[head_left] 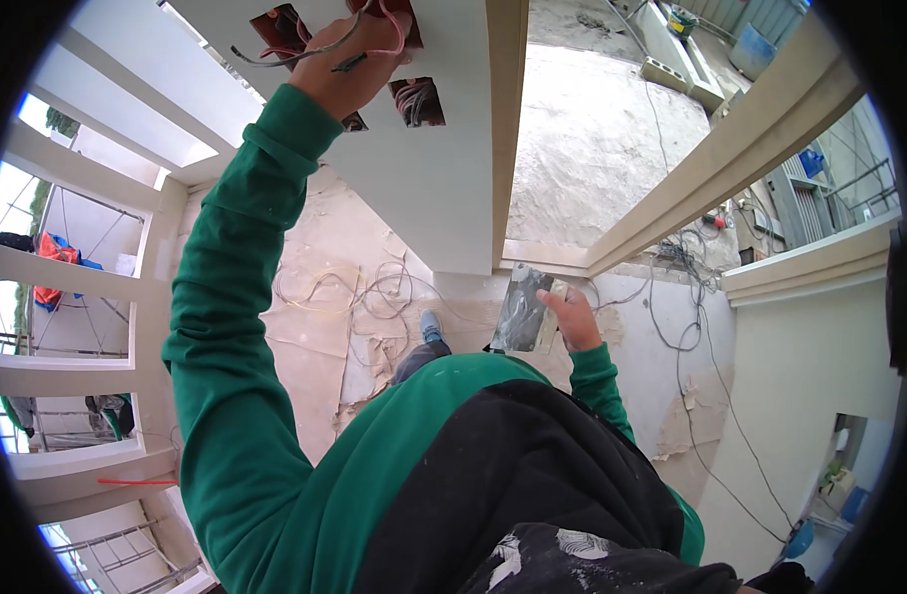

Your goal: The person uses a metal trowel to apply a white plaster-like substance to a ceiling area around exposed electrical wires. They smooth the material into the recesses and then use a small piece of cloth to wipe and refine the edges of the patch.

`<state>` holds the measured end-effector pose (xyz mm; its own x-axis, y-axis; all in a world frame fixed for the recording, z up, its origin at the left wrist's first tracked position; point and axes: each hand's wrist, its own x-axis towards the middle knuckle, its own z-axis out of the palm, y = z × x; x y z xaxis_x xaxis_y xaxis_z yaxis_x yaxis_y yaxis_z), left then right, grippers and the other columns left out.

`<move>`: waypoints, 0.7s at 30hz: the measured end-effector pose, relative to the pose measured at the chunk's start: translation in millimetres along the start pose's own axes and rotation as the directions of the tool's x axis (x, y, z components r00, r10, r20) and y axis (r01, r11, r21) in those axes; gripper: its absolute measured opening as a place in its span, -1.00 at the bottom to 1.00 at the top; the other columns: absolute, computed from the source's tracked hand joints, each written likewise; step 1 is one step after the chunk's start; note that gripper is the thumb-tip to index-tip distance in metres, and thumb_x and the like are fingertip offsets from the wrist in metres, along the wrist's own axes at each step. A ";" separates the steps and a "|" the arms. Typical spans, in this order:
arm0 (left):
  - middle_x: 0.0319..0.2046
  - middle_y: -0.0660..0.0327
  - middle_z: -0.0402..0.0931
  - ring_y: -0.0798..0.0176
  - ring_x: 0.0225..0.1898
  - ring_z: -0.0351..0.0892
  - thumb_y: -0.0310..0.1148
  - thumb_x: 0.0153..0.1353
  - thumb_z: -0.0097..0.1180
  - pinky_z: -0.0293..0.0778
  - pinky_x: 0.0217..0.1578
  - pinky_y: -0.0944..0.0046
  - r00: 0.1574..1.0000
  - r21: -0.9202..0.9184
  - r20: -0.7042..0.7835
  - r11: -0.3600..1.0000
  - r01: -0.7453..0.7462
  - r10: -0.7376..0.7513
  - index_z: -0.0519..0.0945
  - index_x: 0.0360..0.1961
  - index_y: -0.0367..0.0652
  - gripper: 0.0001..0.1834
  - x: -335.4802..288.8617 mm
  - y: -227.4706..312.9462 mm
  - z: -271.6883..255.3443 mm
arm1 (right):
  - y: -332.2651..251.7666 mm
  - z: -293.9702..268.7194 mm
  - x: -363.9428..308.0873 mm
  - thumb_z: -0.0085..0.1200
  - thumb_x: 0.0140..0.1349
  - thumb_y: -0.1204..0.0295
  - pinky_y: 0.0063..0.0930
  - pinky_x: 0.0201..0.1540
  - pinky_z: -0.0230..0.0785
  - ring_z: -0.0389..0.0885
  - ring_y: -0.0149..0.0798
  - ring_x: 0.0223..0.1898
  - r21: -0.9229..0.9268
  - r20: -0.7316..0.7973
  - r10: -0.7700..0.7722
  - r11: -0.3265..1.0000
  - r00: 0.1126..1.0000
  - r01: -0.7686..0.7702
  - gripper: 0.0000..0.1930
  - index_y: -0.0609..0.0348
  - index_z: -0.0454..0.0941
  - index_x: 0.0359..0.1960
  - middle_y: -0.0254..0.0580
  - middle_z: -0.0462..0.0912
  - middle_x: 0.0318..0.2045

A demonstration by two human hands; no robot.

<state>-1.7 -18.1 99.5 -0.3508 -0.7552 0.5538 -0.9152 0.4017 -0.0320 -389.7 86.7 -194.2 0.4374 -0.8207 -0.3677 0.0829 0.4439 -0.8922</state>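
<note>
Blade [520,315], rectangular, smeared, pinched in right fingers [548,297], left hand [343,71] amid bendy wires [270,63], finger grip unclear

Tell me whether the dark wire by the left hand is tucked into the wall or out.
Out, at least partly: the dark wire curves across the left hand, its loose end showing in front of the wall.

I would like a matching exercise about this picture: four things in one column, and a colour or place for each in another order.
Things:
1. Left hand
2. Flat metal blade
3. Left sleeve
4. Shoe

Colour or place:
A. Green
B. Held in the right hand
C. Blue-grey
D. Among loose wires at the wall panel

Right pairs: 1-D, 2-B, 3-A, 4-C
</note>
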 end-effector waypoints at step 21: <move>-0.55 0.20 0.56 0.40 -0.57 0.52 -0.34 0.28 0.23 0.48 -0.45 0.35 0.908 -0.256 0.168 0.872 0.417 -0.385 0.49 0.04 -0.30 -0.62 -55.5 38.7 4.6 | -15.9 -14.1 -12.9 0.10 0.31 0.45 -0.44 -0.11 0.54 0.66 -0.35 -0.22 0.310 -0.030 0.072 0.949 0.997 -0.059 -0.74 0.33 0.56 -0.02 -0.25 0.67 -0.19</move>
<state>-18.6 36.9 63.7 0.0005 -0.9270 0.3750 -0.8937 0.1678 0.4161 -409.3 85.1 -179.0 0.4156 -0.7970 -0.4382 0.3307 0.5813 -0.7435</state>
